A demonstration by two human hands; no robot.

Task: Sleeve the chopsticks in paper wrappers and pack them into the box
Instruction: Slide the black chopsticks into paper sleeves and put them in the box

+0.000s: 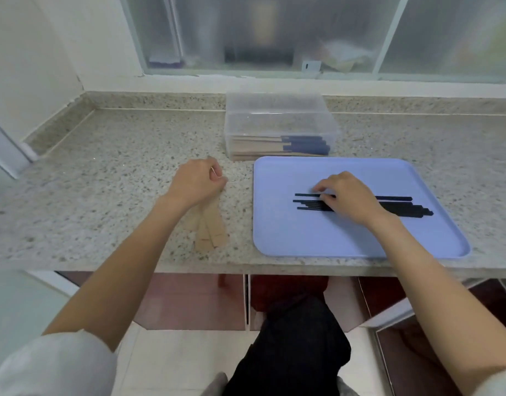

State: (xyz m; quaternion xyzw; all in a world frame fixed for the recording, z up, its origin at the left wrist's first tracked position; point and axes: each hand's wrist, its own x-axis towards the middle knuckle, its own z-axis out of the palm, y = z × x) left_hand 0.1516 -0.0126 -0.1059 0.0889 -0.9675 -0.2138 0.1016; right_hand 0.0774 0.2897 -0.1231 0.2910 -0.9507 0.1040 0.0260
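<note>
Several black chopsticks (400, 208) lie side by side on a blue tray (277, 230). My right hand (349, 195) rests over them, its fingertips pinching the chopsticks near their left ends. Brown paper wrappers (210, 228) lie on the counter left of the tray. My left hand (196, 181) is curled over their far ends and pinches the top of one wrapper. A clear plastic box (280, 124) stands behind the tray and holds several sleeved chopsticks (280, 147) with dark ends sticking out.
The speckled stone counter (117, 167) runs to a raised back edge under a frosted window (274, 32). A white wall closes the left side. The counter's front edge lies just below the tray, with my legs and the floor beneath.
</note>
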